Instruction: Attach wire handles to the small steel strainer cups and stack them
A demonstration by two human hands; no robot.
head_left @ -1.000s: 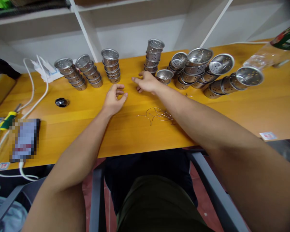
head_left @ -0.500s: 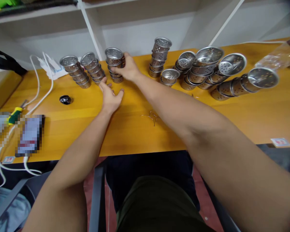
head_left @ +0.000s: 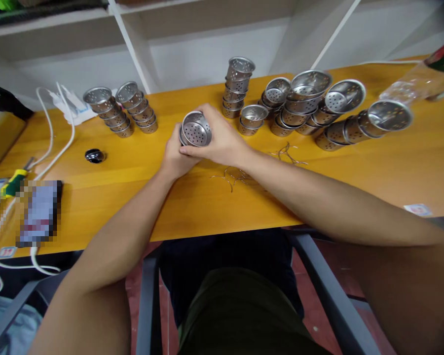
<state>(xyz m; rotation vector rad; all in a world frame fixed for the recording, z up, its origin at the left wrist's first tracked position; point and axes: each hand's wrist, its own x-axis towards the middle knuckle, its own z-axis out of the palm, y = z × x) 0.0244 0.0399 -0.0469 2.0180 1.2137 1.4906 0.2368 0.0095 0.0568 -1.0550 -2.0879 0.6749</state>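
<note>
My right hand (head_left: 224, 143) and my left hand (head_left: 174, 159) together grip a short stack of perforated steel cups (head_left: 195, 129), tipped so its holed bottom faces me, just above the orange table (head_left: 133, 197). My right fingers wrap over the stack from the right; my left hand holds it from below and behind. A tangle of thin wire pieces (head_left: 237, 175) lies on the table right of my wrists.
Two leaning cup stacks (head_left: 122, 111) stand at the back left, an upright stack (head_left: 236, 86) and a heap of cups (head_left: 318, 111) at the back right. A black knob (head_left: 94, 156), white cables (head_left: 55, 128), a screwdriver (head_left: 13, 181) and a blurred-out flat object (head_left: 39, 212) lie at the left.
My right hand reached to the third stack from the left, took hold of it and drew it toward me, tipping it over; my left hand closed on it too.
</note>
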